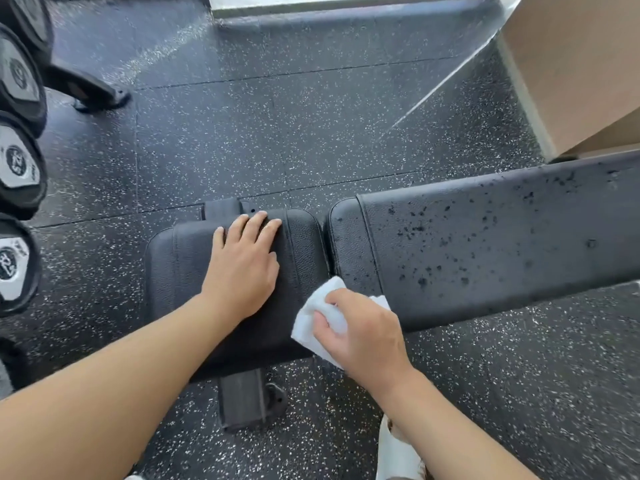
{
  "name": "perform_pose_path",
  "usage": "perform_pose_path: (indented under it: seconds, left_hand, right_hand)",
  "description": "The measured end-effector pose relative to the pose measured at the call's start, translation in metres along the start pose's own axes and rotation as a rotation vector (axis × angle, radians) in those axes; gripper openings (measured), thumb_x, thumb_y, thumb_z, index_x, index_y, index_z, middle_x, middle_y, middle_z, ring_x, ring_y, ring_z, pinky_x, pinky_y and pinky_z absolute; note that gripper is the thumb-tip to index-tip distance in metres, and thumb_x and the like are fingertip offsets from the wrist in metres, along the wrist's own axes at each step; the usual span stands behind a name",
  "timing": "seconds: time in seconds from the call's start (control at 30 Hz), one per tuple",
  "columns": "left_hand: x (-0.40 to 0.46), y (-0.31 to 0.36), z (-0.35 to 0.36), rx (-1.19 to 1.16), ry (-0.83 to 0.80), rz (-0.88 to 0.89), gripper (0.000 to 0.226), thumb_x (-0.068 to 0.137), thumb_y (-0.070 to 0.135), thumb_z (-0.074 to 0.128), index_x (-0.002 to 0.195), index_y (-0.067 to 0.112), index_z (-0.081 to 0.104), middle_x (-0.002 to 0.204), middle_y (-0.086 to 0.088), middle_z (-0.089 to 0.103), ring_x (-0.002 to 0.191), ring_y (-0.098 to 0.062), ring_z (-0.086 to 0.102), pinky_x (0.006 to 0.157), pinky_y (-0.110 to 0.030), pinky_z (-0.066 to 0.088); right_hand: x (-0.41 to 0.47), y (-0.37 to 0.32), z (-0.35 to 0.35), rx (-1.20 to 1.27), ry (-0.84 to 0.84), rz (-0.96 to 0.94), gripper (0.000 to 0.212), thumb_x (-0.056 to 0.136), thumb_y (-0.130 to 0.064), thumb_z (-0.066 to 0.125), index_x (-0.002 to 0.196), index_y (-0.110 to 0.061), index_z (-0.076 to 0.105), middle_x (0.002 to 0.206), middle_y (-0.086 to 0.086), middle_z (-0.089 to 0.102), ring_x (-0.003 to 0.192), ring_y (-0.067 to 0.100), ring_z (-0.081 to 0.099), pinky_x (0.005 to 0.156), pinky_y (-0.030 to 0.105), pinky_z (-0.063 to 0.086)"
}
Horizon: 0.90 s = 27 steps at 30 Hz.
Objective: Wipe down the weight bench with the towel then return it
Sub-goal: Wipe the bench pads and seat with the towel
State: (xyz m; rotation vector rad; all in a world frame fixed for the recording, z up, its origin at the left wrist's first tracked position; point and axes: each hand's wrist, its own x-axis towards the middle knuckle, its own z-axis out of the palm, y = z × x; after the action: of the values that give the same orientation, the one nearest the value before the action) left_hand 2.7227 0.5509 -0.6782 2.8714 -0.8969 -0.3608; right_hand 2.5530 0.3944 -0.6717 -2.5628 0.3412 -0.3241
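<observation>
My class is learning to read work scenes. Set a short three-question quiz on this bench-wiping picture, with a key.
1. True or false: the left hand lies flat on the seat pad.
2. Which hand grips the towel?
3. The dark specks lie on: A) the seat pad B) the long back pad C) the floor only.

Key: 1 true; 2 the right hand; 3 B.
</observation>
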Motion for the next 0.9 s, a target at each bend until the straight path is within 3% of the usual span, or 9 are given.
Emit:
perform_pose_path:
  seconds: [0.17,0.3,0.47,0.6,0.73,0.8,0.9]
  left_hand:
    - [0.002,0.012,0.023,0.003,0.089,-0.086,0.064,0.097,0.035,0.035,0.159,0.019,0.036,0.164,-0.008,0.036,0.152,-0.035,0.030,0.121,-0.065,0.020]
    - [0.003,0.009,0.028,0.004,0.117,-0.094,0.064,0.096,0.035,0.037,0.158,0.020,0.037,0.164,-0.007,0.037,0.152,-0.033,0.031,0.122,-0.062,0.020]
    - [0.006,0.009,0.031,-0.011,0.157,-0.107,0.064,0.094,0.033,0.040,0.157,0.021,0.041,0.163,-0.006,0.039,0.152,-0.032,0.033,0.124,-0.061,0.020]
    - [0.007,0.008,0.031,0.002,0.135,-0.120,0.064,0.095,0.033,0.039,0.157,0.022,0.041,0.164,-0.005,0.038,0.153,-0.032,0.032,0.124,-0.061,0.020]
    - [0.007,0.009,0.031,0.017,0.152,-0.105,0.064,0.093,0.033,0.042,0.156,0.021,0.042,0.164,-0.006,0.037,0.152,-0.033,0.032,0.124,-0.061,0.020]
    - [0.008,0.009,0.031,0.027,0.157,-0.107,0.064,0.092,0.033,0.043,0.155,0.021,0.042,0.164,-0.005,0.037,0.152,-0.033,0.032,0.124,-0.060,0.019]
    - [0.007,0.012,0.031,0.028,0.154,-0.114,0.065,0.093,0.034,0.041,0.157,0.022,0.040,0.163,-0.005,0.037,0.152,-0.033,0.031,0.125,-0.060,0.019]
  right_hand:
    - [0.051,0.006,-0.005,0.035,0.058,0.074,0.020,0.090,-0.041,0.067,0.094,-0.021,0.064,0.075,-0.008,0.062,0.069,0.012,0.054,0.061,0.030,0.037]
    - [0.046,-0.004,0.042,-0.052,-0.062,0.036,0.024,0.094,-0.043,0.061,0.095,-0.019,0.061,0.080,-0.004,0.061,0.071,0.020,0.059,0.059,0.039,0.046]
    - [0.052,-0.004,0.062,-0.156,0.032,0.029,0.024,0.091,-0.040,0.058,0.089,-0.016,0.061,0.074,-0.003,0.058,0.061,0.020,0.057,0.053,0.036,0.039]
    - [0.072,0.003,0.058,-0.121,0.005,-0.126,0.020,0.089,-0.036,0.060,0.082,-0.018,0.059,0.073,-0.004,0.056,0.061,0.018,0.056,0.055,0.033,0.031]
    - [0.143,0.020,0.055,-0.123,-0.101,-0.340,0.022,0.090,-0.042,0.057,0.086,-0.020,0.057,0.081,-0.001,0.062,0.064,0.024,0.063,0.060,0.037,0.035]
    - [0.195,0.026,0.060,-0.161,-0.148,-0.262,0.024,0.092,-0.043,0.056,0.092,-0.019,0.057,0.083,0.001,0.066,0.072,0.029,0.067,0.063,0.035,0.035]
    - [0.259,0.042,0.070,-0.142,-0.244,0.017,0.026,0.095,-0.041,0.050,0.100,-0.016,0.056,0.095,0.008,0.070,0.088,0.034,0.066,0.071,0.037,0.039]
